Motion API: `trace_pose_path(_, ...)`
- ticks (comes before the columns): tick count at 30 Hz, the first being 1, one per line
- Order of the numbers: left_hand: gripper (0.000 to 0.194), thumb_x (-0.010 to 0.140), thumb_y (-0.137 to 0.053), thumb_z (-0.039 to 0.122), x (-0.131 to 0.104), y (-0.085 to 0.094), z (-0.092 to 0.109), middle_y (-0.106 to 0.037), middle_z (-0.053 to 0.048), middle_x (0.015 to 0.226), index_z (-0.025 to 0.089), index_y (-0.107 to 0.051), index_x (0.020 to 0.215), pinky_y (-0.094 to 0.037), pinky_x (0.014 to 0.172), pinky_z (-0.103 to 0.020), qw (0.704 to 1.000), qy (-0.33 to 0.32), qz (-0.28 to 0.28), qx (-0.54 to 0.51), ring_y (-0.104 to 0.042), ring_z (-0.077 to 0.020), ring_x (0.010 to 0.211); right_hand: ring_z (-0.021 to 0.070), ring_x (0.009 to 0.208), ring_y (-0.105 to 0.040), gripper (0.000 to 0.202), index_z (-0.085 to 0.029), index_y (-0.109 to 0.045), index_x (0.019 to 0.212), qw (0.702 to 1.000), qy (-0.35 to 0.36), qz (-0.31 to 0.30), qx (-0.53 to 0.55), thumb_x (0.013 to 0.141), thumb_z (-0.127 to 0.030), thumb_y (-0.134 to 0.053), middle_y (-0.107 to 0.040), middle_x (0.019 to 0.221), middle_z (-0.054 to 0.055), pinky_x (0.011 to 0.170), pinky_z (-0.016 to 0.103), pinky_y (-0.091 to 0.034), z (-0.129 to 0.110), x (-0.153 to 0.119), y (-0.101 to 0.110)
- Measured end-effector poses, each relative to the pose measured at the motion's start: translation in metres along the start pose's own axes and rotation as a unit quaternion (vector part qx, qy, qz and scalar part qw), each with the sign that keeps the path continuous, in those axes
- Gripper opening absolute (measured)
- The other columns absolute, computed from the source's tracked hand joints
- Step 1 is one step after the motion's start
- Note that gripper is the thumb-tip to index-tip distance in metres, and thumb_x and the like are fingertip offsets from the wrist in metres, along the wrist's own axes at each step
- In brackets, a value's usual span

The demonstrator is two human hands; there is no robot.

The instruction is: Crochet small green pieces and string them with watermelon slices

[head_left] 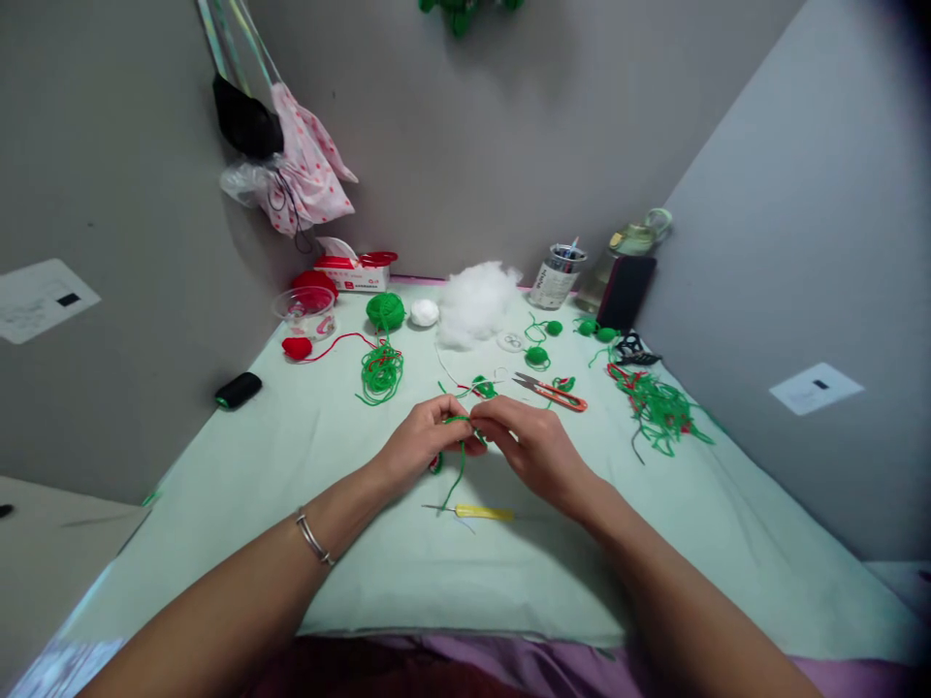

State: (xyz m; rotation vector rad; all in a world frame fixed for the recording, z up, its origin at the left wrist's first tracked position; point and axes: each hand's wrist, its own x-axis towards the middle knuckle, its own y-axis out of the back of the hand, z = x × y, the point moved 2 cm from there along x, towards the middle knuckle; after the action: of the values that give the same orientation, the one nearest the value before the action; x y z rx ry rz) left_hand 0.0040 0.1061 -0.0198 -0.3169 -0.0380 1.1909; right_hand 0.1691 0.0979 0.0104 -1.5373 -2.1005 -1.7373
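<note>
My left hand (431, 431) is closed on green yarn (463, 465), whose loose end hangs down toward the table. Right beside it, my right hand (520, 436) pinches at the same yarn, fingertips nearly touching the left ones. A small red and green crocheted piece (435, 463) shows just under the left fingers; how it joins the yarn is hidden. Below the hands lies a crochet hook with a yellow handle (484, 512), its metal tip pointing left. Orange-handled thread snips (551, 391) rest on the cloth behind my right hand.
White stuffing (476, 302) sits at the back, beside a white yarn ball (425, 312) and a green yarn ball (385, 311). Tangled green scraps (661, 412) lie right. A clear tub (305, 312), a tin (557, 276) and a dark phone (626, 293) stand near the walls.
</note>
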Motion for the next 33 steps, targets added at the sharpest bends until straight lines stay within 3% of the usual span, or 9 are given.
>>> trace_pose_path(3,0.018,0.076,-0.070,0.023,-0.001,-0.001,0.002,-0.063,0.003,0.064,0.019,-0.053,0.073,-0.042,0.053,-0.020,1.000,-0.012,0.015,0.021,-0.064,-0.0120,0.059,0.0101,0.068,-0.064,0.020,-0.020,-0.067,0.089,0.990,0.070,0.061,-0.102,0.096,-0.007,-0.053,-0.073,0.094,0.006,0.058,0.020,-0.045,-0.008,-0.003,-0.003)
trace_pose_path(7,0.016,0.074,-0.069,0.018,-0.002,-0.001,0.009,-0.060,0.005,0.062,0.018,-0.053,0.071,-0.043,0.056,-0.020,0.999,-0.038,0.014,0.036,-0.062,-0.0100,0.059,0.0089,0.068,-0.064,0.020,-0.019,-0.068,0.092,0.981,0.117,0.121,-0.095,0.094,-0.004,-0.055,-0.073,0.094,0.006,0.058,0.019,-0.046,-0.012,-0.003,-0.005)
trace_pose_path(11,0.018,0.074,-0.071,0.020,-0.001,0.001,0.006,-0.065,0.002,0.066,0.019,-0.053,0.072,-0.048,0.063,-0.023,1.000,-0.019,0.014,0.017,-0.068,-0.0137,0.066,0.0142,0.079,-0.069,0.017,-0.019,-0.068,0.092,0.992,0.057,0.116,-0.009,0.096,-0.010,-0.055,-0.070,0.092,0.008,0.066,0.023,-0.054,-0.008,0.002,-0.005)
trace_pose_path(15,0.018,0.076,-0.074,0.022,0.000,0.002,0.004,-0.064,0.002,0.070,0.018,-0.057,0.074,-0.053,0.072,-0.026,0.999,-0.036,-0.001,-0.010,-0.067,-0.0133,0.069,0.0180,0.088,-0.069,0.019,-0.022,-0.069,0.096,0.992,0.059,0.113,-0.018,0.096,-0.011,-0.054,-0.072,0.098,0.009,0.076,0.030,-0.057,-0.010,0.001,-0.006)
trace_pose_path(18,0.017,0.078,-0.075,0.026,0.000,0.004,0.002,-0.067,-0.001,0.075,0.018,-0.060,0.078,-0.054,0.074,-0.029,1.000,-0.013,-0.008,-0.010,-0.069,-0.0159,0.074,0.0156,0.077,-0.065,0.016,-0.023,-0.067,0.093,0.994,0.015,0.109,0.011,0.097,-0.014,-0.055,-0.069,0.094,0.007,0.067,0.029,-0.055,-0.005,0.001,-0.007)
trace_pose_path(22,0.015,0.080,-0.074,0.028,0.000,0.003,0.004,-0.067,-0.002,0.078,0.017,-0.064,0.080,-0.055,0.084,-0.032,0.999,-0.014,-0.035,-0.020,-0.068,-0.0152,0.077,0.0121,0.065,-0.055,0.011,-0.022,-0.060,0.084,0.985,-0.072,0.094,0.129,0.094,-0.018,-0.059,-0.060,0.080,0.001,0.055,0.024,-0.047,0.005,0.004,-0.007)
trace_pose_path(25,0.017,0.079,-0.074,0.029,0.000,0.002,0.003,-0.066,0.000,0.074,0.017,-0.062,0.078,-0.054,0.075,-0.028,1.000,-0.004,-0.023,-0.015,-0.067,-0.0142,0.073,0.0129,0.068,-0.055,0.011,-0.022,-0.058,0.084,0.987,-0.062,0.054,0.141,0.094,-0.017,-0.060,-0.059,0.079,0.001,0.058,0.024,-0.046,0.005,0.005,-0.008)
trace_pose_path(28,0.018,0.079,-0.073,0.029,0.001,0.002,-0.001,-0.066,0.000,0.070,0.018,-0.059,0.076,-0.048,0.061,-0.023,1.000,0.013,-0.009,0.003,-0.067,-0.0150,0.071,0.0149,0.070,-0.054,0.016,-0.021,-0.058,0.085,0.997,-0.020,0.051,0.062,0.097,-0.013,-0.052,-0.059,0.078,0.003,0.062,0.027,-0.044,0.000,0.002,-0.010)
trace_pose_path(33,0.018,0.078,-0.074,0.026,0.002,0.003,0.000,-0.063,0.002,0.069,0.017,-0.059,0.075,-0.051,0.069,-0.025,1.000,-0.003,-0.028,-0.010,-0.067,-0.0138,0.070,0.0182,0.076,-0.057,0.027,-0.022,-0.061,0.083,0.995,0.042,0.082,-0.041,0.099,-0.011,-0.042,-0.065,0.083,0.007,0.068,0.031,-0.046,-0.005,-0.004,-0.014)
